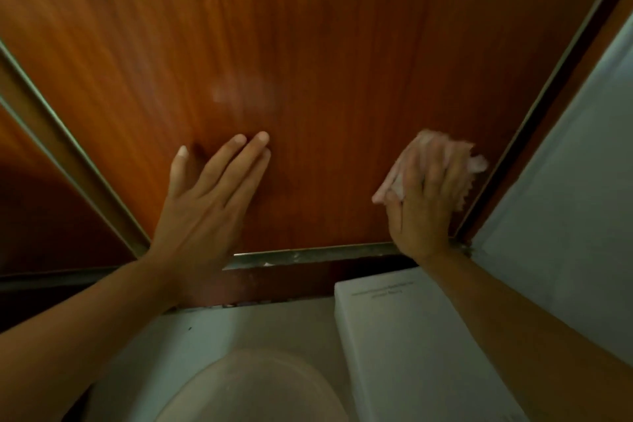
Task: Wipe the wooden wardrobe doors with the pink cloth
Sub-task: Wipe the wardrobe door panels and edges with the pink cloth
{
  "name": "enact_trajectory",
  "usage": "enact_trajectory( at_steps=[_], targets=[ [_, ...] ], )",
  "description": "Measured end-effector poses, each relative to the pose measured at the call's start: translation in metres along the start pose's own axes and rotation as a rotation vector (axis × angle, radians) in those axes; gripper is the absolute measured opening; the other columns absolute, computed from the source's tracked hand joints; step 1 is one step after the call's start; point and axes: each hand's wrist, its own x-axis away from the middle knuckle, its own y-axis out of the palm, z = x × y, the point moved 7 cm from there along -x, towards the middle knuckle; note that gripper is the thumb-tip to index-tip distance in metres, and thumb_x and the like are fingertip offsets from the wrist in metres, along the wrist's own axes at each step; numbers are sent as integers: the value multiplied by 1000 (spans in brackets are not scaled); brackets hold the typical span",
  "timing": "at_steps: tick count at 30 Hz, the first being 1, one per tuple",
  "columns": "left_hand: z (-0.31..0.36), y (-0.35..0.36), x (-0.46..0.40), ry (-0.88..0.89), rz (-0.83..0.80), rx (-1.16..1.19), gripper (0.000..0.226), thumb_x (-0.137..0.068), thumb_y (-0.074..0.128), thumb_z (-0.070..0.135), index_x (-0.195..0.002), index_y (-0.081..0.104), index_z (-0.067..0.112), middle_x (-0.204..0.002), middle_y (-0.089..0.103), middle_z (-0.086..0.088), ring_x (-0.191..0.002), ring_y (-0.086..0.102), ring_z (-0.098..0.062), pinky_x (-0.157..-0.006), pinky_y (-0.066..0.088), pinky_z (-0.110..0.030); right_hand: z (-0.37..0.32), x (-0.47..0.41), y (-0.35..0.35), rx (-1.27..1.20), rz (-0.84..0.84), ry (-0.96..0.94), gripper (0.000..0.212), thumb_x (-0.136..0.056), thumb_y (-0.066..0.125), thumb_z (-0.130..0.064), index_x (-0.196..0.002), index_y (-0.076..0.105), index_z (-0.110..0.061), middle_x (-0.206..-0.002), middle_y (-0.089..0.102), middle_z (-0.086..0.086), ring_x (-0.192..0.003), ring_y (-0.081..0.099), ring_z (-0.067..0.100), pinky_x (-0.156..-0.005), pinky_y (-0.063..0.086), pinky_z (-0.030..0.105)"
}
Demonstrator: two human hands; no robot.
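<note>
A reddish-brown wooden wardrobe door (pixel 308 44) fills the view, seen from close up and low down. My left hand (pixel 209 195) lies flat against the door's lower middle, fingers spread, holding nothing. My right hand (pixel 428 195) presses a crumpled pink cloth (pixel 476 163) onto the door's lower right corner, close to the metal edge strip (pixel 534 113). The cloth shows around my fingers and is blurred. A faint pale smear (pixel 243 92) sits on the wood above my left hand.
A second wooden door (pixel 41 202) lies to the left behind a metal frame strip (pixel 68 154). A metal bottom rail (pixel 315 255) runs under the door. Below are a white box (pixel 411 336), a pale round object (pixel 253 387) and a grey-white wall (pixel 565 199) at right.
</note>
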Motion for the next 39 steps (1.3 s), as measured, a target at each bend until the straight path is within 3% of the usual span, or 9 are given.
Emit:
enact_trajectory(
  at_steps=[3, 7, 13, 20, 24, 27, 29, 33, 39],
  targets=[
    [-12, 7, 16, -27, 31, -29, 90, -73, 58, 16, -147, 8, 13, -157, 7, -6, -143, 10, -22, -109, 4, -56, -24, 76, 37, 132, -323, -509, 96, -70, 67, -15, -151, 17, -27, -158, 10, -2, -142, 12, 34, -107, 20, 59],
    [-29, 11, 31, -84, 10, -55, 94, -70, 66, 14, -147, 13, 13, -157, 7, -4, -143, 12, -23, -105, 12, -62, -31, 73, 33, 215, -361, -851, 64, -95, 32, -20, -154, 7, -27, -160, 9, -6, -143, 10, 26, -106, 18, 51],
    [-56, 15, 51, -189, -6, -66, 94, -64, 73, 11, -145, 25, 15, -156, 11, -6, -138, 20, -31, -101, 15, -68, -72, -44, -4, 142, 71, -478, 66, -94, 51, -31, -149, 16, -28, -154, 10, -2, -144, 7, 28, -110, 11, 57],
    [-71, 25, 72, -310, -71, -56, 92, -66, 69, 11, -145, 23, 14, -156, 10, -7, -139, 19, -28, -104, 15, -65, -113, 39, 42, 281, -308, -1042, 81, -85, 30, 4, -154, -1, -25, -161, -13, -4, -147, -8, 21, -117, -12, 47],
    [-79, 28, 80, -377, -72, -34, 91, -69, 68, 10, -146, 20, 14, -156, 8, -3, -140, 18, -26, -105, 14, -63, -139, -32, 14, 202, -26, -723, 81, -84, 55, -8, -152, 13, -24, -159, 6, 1, -144, 0, 25, -109, 17, 50],
    [-87, 31, 82, -408, -42, -9, 87, -73, 66, 11, -146, 20, 14, -156, 10, -2, -140, 21, -23, -106, 11, -60, -179, -71, 4, 49, 101, -520, 62, -94, 51, -25, -148, 21, -23, -153, 17, -3, -144, 6, 26, -114, 11, 50],
    [-91, 33, 86, -418, -35, 1, 86, -74, 65, 12, -146, 19, 15, -156, 10, -2, -139, 22, -23, -105, 11, -59, -205, -53, 22, 41, 21, -652, 65, -90, 51, -17, -148, 21, -23, -151, 19, -4, -141, 15, 26, -114, 16, 51],
    [-97, 38, 95, -425, -78, 31, 89, -72, 67, 16, -146, 17, 15, -156, 6, -2, -141, 17, -23, -105, 17, -58, -222, 54, 72, 222, -279, -1188, 83, -76, 50, -5, -151, 15, -15, -159, 19, -3, -145, 14, 23, -117, -16, 42],
    [-98, 39, 100, -478, -91, 89, 92, -68, 69, 13, -145, 19, 13, -156, 7, -1, -140, 20, -22, -105, 20, -57, -216, -7, 49, 317, -156, -1105, 82, -79, 35, -9, -152, 0, -16, -158, 7, -1, -144, 6, 27, -114, -4, 49]
  ],
)
